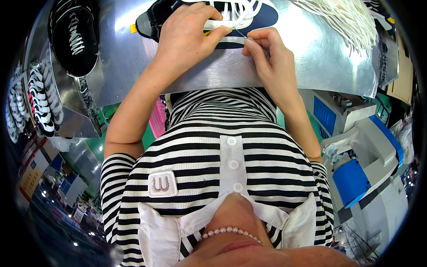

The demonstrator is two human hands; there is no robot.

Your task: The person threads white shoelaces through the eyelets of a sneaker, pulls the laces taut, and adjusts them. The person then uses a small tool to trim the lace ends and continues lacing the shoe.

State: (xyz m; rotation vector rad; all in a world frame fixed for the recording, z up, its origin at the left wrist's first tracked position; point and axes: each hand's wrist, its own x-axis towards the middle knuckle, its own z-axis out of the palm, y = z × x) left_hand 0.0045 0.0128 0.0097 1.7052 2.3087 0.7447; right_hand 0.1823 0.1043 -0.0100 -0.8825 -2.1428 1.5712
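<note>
Shiny metal worktable [320,62] filled far part of view, factory floor and blue-and-white machine [369,164] at right. Left hand [187,38] lay over dark navy shoe upper [262,15], thumb and fingers closed on white lace [231,41] at shoe's near edge. Right hand [269,58] just beside it, fingertips pinched on thin needle-like tool [241,33] touching same lace. Bundle of white laces [347,18] far right on table. Black shoe upper with white lacing [73,38] far left, stack of striped uppers [40,102] below it.
</note>
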